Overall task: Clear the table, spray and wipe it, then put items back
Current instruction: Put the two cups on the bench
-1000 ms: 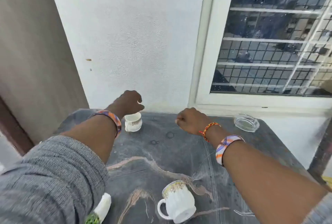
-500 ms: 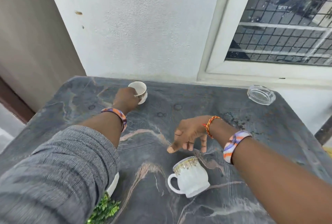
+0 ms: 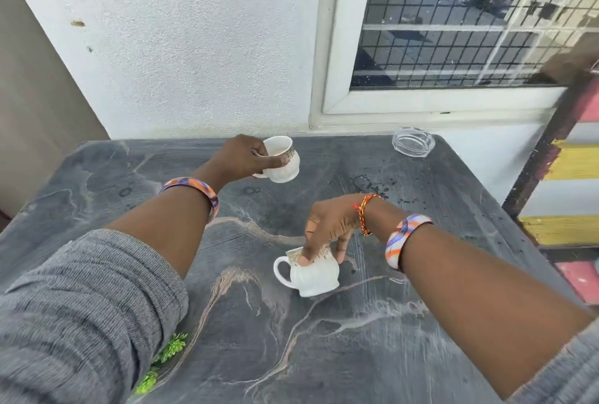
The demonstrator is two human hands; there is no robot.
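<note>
Above the far part of the dark marble table (image 3: 356,355), my left hand (image 3: 246,158) grips a small white cup (image 3: 282,160) with a gold rim band, lifted and tilted. A second white cup (image 3: 312,274) with a handle on its left stands on the table's middle. My right hand (image 3: 330,228) reaches down from above and pinches its gold rim with thumb and fingers. A clear glass ashtray (image 3: 413,141) sits at the far right corner.
A small green plant (image 3: 168,351) shows from under my left sleeve at the near left. The table stands against a white wall (image 3: 194,46) and a barred window (image 3: 453,24). Striped steps (image 3: 570,176) lie beyond the right edge.
My left hand has lifted the small cup off the table and tilted it. My right hand has dropped onto the rim of the nearer cup.
</note>
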